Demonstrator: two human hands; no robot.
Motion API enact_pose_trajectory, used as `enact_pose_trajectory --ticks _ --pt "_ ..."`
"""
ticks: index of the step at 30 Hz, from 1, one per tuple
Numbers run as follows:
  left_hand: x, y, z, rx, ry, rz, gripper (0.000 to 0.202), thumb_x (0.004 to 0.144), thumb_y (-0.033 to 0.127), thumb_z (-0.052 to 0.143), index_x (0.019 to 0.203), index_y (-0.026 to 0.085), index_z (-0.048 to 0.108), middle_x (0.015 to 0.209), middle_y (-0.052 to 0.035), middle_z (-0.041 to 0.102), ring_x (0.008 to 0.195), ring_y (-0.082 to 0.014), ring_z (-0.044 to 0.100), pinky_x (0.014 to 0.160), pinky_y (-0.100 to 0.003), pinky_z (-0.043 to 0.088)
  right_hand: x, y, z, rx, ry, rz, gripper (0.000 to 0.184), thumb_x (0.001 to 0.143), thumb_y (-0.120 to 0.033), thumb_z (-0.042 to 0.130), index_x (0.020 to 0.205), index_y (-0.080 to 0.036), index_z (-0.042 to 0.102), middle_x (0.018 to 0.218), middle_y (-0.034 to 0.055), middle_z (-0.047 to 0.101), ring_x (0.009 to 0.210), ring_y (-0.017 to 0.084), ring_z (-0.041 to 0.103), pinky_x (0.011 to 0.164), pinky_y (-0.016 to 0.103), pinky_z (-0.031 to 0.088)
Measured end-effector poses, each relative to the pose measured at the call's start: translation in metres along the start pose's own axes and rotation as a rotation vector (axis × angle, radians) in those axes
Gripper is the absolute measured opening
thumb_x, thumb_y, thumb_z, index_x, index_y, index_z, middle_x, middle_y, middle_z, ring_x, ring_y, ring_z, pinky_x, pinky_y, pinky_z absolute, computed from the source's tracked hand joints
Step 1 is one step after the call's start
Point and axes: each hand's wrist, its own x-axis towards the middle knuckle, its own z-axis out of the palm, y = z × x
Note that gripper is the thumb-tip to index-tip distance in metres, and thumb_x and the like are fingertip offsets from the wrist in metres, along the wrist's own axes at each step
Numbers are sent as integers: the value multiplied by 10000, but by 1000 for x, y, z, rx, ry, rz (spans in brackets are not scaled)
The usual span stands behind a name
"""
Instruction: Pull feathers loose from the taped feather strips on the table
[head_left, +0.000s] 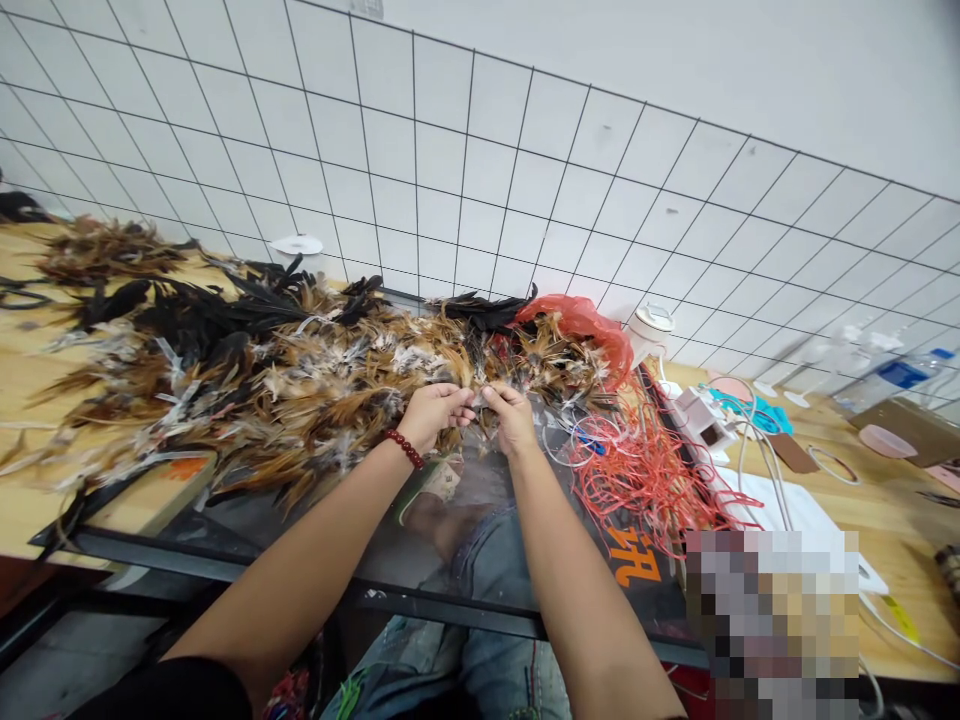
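Note:
My left hand [436,415], with a dark red bead bracelet [405,449] at the wrist, is closed in a pinch. My right hand [513,418] also pinches, its thumb and fingertips almost meeting those of the left. Between the fingertips is something small and pale that I cannot make out. Directly behind both hands lies a long heap of brown and white feathers [330,385], with black feathers [232,310] along its back. Beneath the hands is a dark, see-through, framed panel [487,470], through which my legs show.
Tangled red cords [637,460] lie to the right, near a red plastic bag [577,330]. A black wire grid [416,120] stands against the wall. A white device [701,420], cables and a water bottle [911,372] occupy the right of the wooden table [892,510].

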Motion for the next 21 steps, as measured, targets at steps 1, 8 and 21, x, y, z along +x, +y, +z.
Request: enact_pose_trajectory --ticks 1,8,21 --pt "0 0 1 8 -19 -17 184 679 221 777 693 81 659 703 -87 694 527 -104 614 503 -210 493 0 0 0 -10 9 -3 164 623 -336 768 655 -189 702 728 -12 638 741 123 546 767 272 451" --pt "0 -3 1 20 -75 -63 152 707 189 758 718 64 672 690 -94 691 515 -98 604 507 -207 483 1 0 2 -5 0 -35 182 605 -352 791 680 -205 715 772 -13 650 768 123 570 802 289 458" --pt "2 -5 -3 -16 -182 -128 103 722 158 749 721 68 700 691 -85 679 595 -120 635 575 -226 513 -1 -3 1 -8 -39 -10 229 590 -397 793 649 -199 694 760 5 640 745 140 576 765 297 481"
